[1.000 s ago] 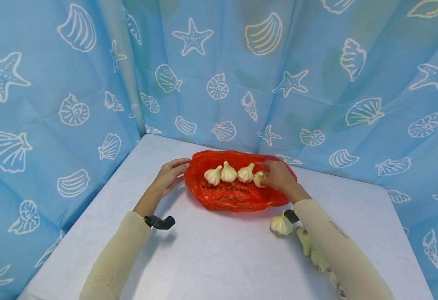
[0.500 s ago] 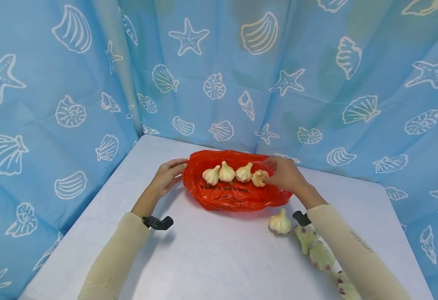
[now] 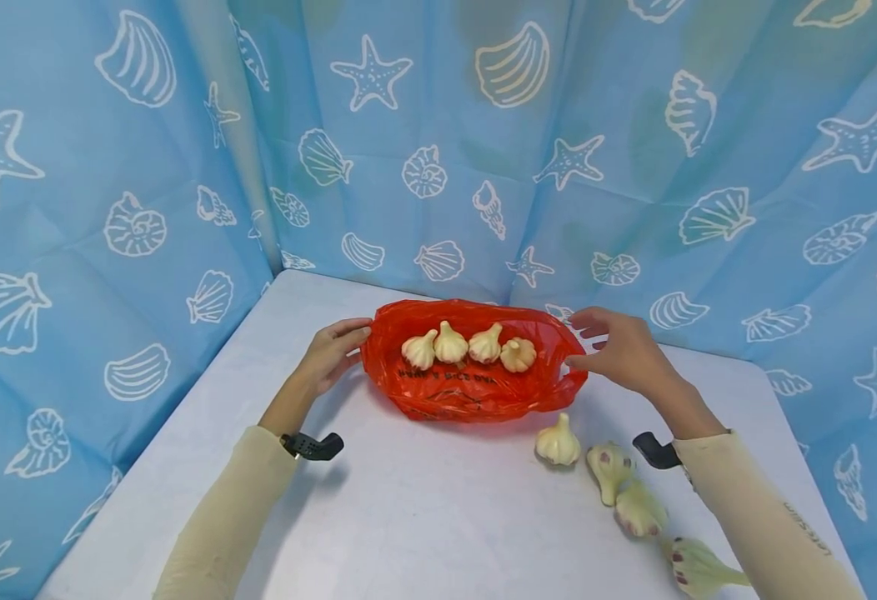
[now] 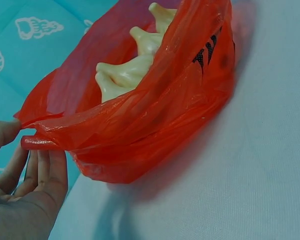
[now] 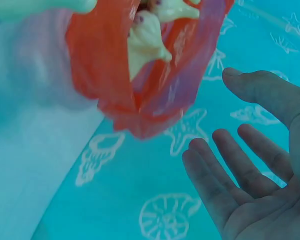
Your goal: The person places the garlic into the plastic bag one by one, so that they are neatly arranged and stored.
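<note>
Left hand [image 3: 328, 357] pinches the bag [image 3: 438, 408] at left, right hand [image 3: 629, 350] hovers empty at right, and one hard tug could topple the garlic [image 3: 451, 343] inside

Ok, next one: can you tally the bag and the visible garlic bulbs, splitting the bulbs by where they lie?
Red bag: 1
Garlic bulbs in the bag: 4
Garlic bulbs on the table: 4
Total: 9
</note>
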### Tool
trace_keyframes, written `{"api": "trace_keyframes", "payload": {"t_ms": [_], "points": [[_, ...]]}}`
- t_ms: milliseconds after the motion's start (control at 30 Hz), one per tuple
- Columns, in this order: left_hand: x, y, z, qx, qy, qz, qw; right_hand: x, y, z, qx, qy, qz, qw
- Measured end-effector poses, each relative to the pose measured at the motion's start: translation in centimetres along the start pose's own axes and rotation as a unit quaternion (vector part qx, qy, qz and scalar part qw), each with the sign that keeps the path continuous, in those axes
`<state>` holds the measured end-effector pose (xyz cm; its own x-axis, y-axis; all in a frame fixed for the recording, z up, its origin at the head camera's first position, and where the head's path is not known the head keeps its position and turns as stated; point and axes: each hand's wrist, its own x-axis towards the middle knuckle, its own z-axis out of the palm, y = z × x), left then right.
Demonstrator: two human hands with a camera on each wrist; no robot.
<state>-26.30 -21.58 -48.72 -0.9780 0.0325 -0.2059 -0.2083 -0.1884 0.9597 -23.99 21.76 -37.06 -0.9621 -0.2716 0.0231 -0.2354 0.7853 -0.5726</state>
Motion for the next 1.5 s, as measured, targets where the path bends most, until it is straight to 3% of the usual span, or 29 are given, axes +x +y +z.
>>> {"api": "trace_keyframes", "payload": {"t_ms": [167, 400, 633, 900, 1233, 1500], "points": [[0.1, 0.0, -0.3, -0.004, 0.003, -0.001, 1.0, -1.0, 1.3, -1.0, -0.032, 0.028, -0.007, 0.9991], [0.0, 0.1, -0.3, -0.004, 0.005, -0.005, 1.0, -2.3, 3.0, -0.5, -0.024, 0.034, -0.017, 0.999], [-0.2, 0.1, -0.2, 0.003, 0.007, -0.006, 1.0, -3.8, 3.7, 1.0, -0.024, 0.001, 0.021, 0.9995], [-0.2, -0.2, -0.2, -0.002, 0.004, -0.004, 1.0, -4.6, 4.5, 3.1, -0.018, -0.028, 0.034, 0.9989], [0.1, -0.2, 0.4, -0.007, -0.002, -0.003, 1.0, -5.4, 5.2, 5.2, 0.003, -0.098, 0.064, 0.9931], [0.1, -0.3, 0.7, -0.013, -0.002, -0.007, 0.9999, -5.5, 5.4, 6.7, 0.0, -0.108, 0.031, 0.9937]]}}
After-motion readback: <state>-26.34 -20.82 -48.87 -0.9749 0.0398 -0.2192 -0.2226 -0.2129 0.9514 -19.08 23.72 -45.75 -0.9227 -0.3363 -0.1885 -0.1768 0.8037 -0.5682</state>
